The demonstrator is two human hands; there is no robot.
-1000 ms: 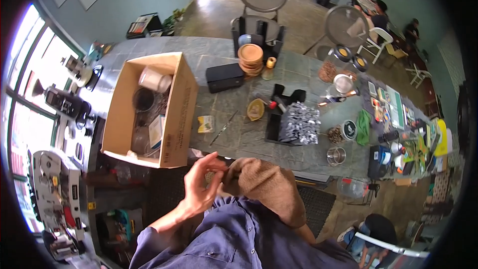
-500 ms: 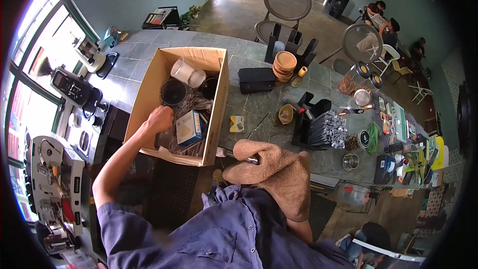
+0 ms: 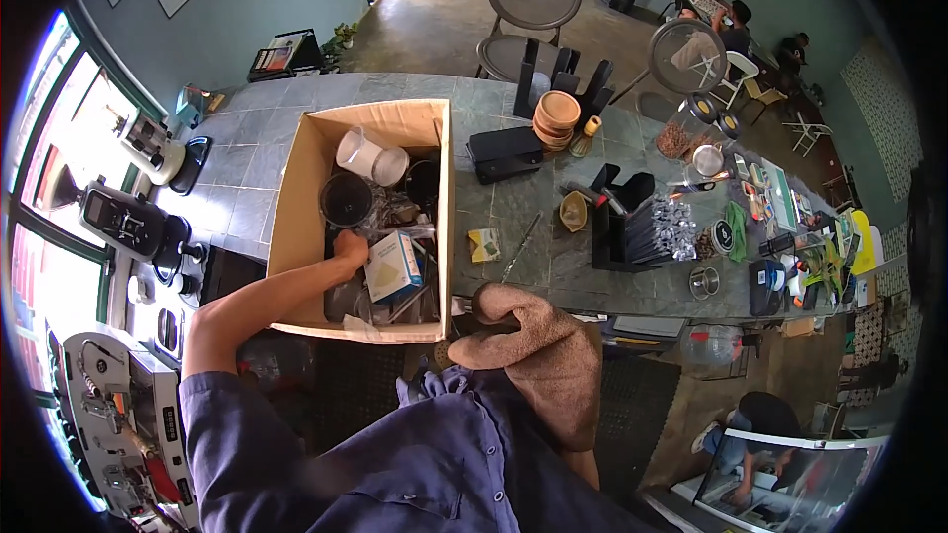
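Observation:
My left hand (image 3: 351, 249) reaches into an open cardboard box (image 3: 281, 222) on the counter. Its fingers are curled down among the contents, and what they hold, if anything, is hidden. Beside it lie a small white, blue and yellow carton (image 3: 393, 268) and a black round container (image 3: 346, 200). Clear plastic cups (image 3: 360, 151) rest at the far end, with crumpled clear plastic bags (image 3: 393, 215) in the middle. A brown towel (image 3: 553, 360) drapes over my right hand and most of that forearm, so the fingers do not show.
Right of the box are a black case (image 3: 505, 155), stacked wooden bowls (image 3: 556, 116), a bamboo whisk (image 3: 585, 138), and a black holder with wrapped straws (image 3: 657, 232). Coffee grinders (image 3: 133, 220) and an espresso machine (image 3: 123, 424) stand left. Another person (image 3: 765, 444) bends at a glass case lower right.
My left hand has shifted right within the box, closer to the small carton. The metal object that showed by the towel is out of sight. The whole view has swung slightly.

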